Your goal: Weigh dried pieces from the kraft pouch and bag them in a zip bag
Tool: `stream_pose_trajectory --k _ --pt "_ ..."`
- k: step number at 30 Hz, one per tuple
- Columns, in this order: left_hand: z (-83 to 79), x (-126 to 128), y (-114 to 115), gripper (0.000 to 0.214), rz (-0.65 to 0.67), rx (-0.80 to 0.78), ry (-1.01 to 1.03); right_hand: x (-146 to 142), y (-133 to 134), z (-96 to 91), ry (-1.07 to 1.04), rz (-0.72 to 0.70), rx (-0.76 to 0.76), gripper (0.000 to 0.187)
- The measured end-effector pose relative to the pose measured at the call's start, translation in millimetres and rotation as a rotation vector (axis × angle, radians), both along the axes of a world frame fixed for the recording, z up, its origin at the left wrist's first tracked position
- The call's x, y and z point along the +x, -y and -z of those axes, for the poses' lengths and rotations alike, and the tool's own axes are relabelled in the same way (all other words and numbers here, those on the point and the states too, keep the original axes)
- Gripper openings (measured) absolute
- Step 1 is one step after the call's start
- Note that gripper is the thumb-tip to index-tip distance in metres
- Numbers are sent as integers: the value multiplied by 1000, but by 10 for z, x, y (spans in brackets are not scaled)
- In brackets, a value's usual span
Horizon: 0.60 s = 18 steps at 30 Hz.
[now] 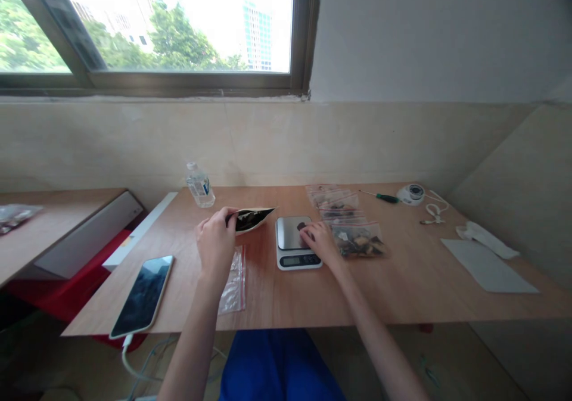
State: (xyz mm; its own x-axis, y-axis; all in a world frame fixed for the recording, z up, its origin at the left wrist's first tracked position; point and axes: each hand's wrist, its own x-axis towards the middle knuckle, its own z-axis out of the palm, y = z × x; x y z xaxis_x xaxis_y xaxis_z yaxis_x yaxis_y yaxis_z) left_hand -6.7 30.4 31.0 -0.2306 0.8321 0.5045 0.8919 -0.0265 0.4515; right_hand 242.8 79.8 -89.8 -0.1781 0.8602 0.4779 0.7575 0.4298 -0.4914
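So here's the setup: the left hand [215, 243] is pinching the corner of a foil-lined pouch [252, 219], its fingers closed on the edge, and the pouch sits tilted just left of a digital kitchen scale [289, 232], with dark bits visible in its open side. From this angle I can't tell whether the pouch is touching the wooden table [272, 297] or held just above it. The right hand [320, 241] is reaching over from the other side, its fingers curled down at the scale's platform right by a small dark piece [302, 227]. I can't tell if it's actually gripping that piece or just touching it. Tip for this kind of fiddly handling: pinch the pouch near its mouth so it doesn't flop, and keep your fingertips light around the platform so your hand's weight doesn't land on the scale. Both forearms angle in from the near edge of the table, wrists bent slightly downward. A clear zip bag [235, 282] lies flat under the left wrist, and more zip bags of dried pieces [357, 240] are lined up right of the scale. Further out there's a phone [142, 297], a water bottle [199, 186], and a green-handled screwdriver [385, 198].
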Motion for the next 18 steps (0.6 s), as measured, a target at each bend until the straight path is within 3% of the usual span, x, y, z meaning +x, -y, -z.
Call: stream_pose_trajectory --k 2,4,7,9,13,18 --pt "1 -10 69 26 -11 -51 41 -8 125 -131 -65 7 73 19" --pt "-4 27 139 27 -26 -106 68 -64 316 -374 -183 -20 146 23" --pt "-21 136 236 28 -12 -180 93 -285 604 -786 -268 -199 203 23" --pt "-34 191 288 28 -9 -210 117 -494 732 -949 -193 -358 210 26" --pt "-37 188 336 27 -28 -165 169 -872 848 -910 117 -458 224 31" --pt "58 180 366 27 -6 -151 227 -1147 909 -781 338 -304 -49 29"
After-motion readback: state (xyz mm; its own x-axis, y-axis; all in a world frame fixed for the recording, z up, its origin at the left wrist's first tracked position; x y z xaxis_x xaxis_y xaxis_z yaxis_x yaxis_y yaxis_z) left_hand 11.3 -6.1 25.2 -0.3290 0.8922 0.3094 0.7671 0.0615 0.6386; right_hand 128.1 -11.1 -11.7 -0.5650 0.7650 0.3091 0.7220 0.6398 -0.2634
